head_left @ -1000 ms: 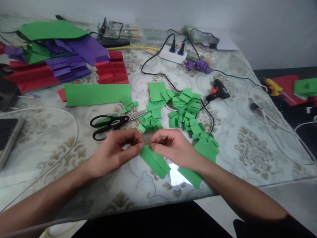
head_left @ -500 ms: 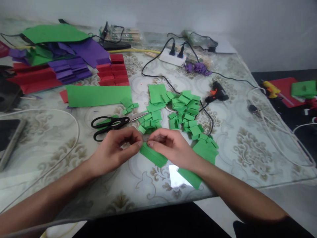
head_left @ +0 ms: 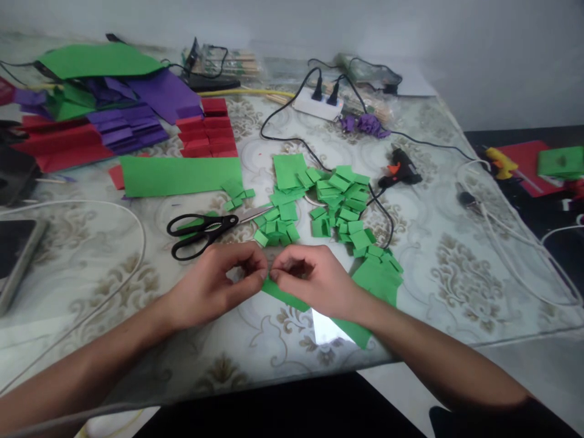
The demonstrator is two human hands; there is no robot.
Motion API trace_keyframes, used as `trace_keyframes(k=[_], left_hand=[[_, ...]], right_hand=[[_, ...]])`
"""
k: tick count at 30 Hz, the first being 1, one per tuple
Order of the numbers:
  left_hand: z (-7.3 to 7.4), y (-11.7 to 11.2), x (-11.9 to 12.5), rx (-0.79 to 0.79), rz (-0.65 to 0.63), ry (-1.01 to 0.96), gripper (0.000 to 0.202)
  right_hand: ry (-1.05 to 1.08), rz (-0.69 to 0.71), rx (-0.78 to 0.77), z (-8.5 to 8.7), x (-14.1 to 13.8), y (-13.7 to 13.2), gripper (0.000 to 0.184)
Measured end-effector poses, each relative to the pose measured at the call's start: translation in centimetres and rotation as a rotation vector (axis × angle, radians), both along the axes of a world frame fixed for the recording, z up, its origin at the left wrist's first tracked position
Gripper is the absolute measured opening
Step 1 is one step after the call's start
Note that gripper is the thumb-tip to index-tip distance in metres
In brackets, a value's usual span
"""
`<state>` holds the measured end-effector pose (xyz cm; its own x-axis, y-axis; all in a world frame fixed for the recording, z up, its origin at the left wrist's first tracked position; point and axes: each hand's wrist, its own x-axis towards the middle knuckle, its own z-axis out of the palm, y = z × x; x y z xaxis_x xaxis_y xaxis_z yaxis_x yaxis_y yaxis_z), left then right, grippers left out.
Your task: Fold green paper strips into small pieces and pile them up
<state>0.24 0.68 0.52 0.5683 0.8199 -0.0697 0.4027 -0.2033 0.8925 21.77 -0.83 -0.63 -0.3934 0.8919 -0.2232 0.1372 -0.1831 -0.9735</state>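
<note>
My left hand and my right hand meet fingertip to fingertip near the front of the table. Both are closed in a pinch, with a bit of green paper between them, mostly hidden by the fingers. Just below the fingertips shows a green paper strip, partly covered by my right hand. Black-handled scissors lie open beyond my left hand, blades toward a heap of small folded green paper pieces. A larger heap of green paper pieces spreads behind my right hand. Under my right forearm lie larger green sheets.
A long green strip lies left of the heaps, before folded red paper and purple sheets. A black glue gun rests at right, its cord looping near a white power strip. A phone-like device sits at left.
Both hands have shifted slightly toward me, staying pinched together. More of the green strip beneath them is covered. The scissors and paper heaps stay put.
</note>
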Motion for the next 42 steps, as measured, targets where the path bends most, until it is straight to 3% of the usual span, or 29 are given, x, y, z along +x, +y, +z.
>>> trace_keyframes(k=[24, 35, 42], left_hand=[[0.16, 0.53, -0.24, -0.138, 0.014, -0.045, 0.009], [0.05, 0.68, -0.36, -0.149, 0.113, -0.085, 0.014], [-0.41, 0.30, -0.09, -0.127, 0.037, -0.047, 0.016]], right_hand=[[0.037, 0.006, -0.052, 0.02, 0.28, 0.44, 0.004], [0.019, -0.059, -0.023, 0.20, 0.40, 0.82, 0.009], [0.034, -0.041, -0.026, 0.09, 0.15, 0.62, 0.006]])
